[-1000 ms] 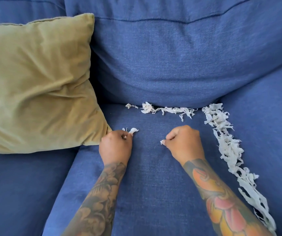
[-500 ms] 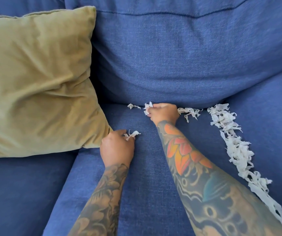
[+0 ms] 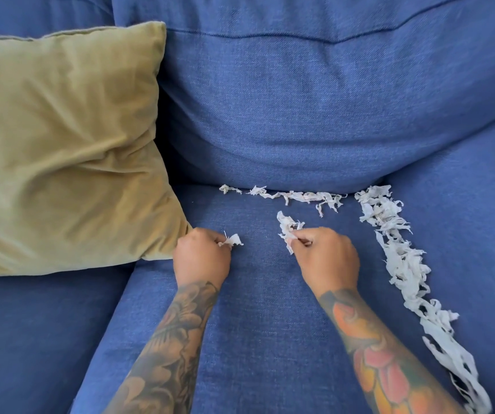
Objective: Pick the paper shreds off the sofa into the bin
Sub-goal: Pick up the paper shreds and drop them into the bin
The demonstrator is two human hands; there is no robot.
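Drawing back from the seat crease, the right hand (image 3: 325, 258) now pinches a fresh clump of paper shreds (image 3: 288, 228); the left hand (image 3: 201, 258) grips a scrap (image 3: 233, 240). Crease row (image 3: 297, 197) and side trail (image 3: 401, 258) remain on the sofa (image 3: 270, 339).

Sofa (image 3: 314, 121) – blue woven cloth, matt, visibly textured weave. Cushion (image 3: 61, 144) – olive-green soft cloth, matt, creased. Paper shreds (image 3: 401, 258) – thin white paper, crinkled, torn ragged edges, matt.
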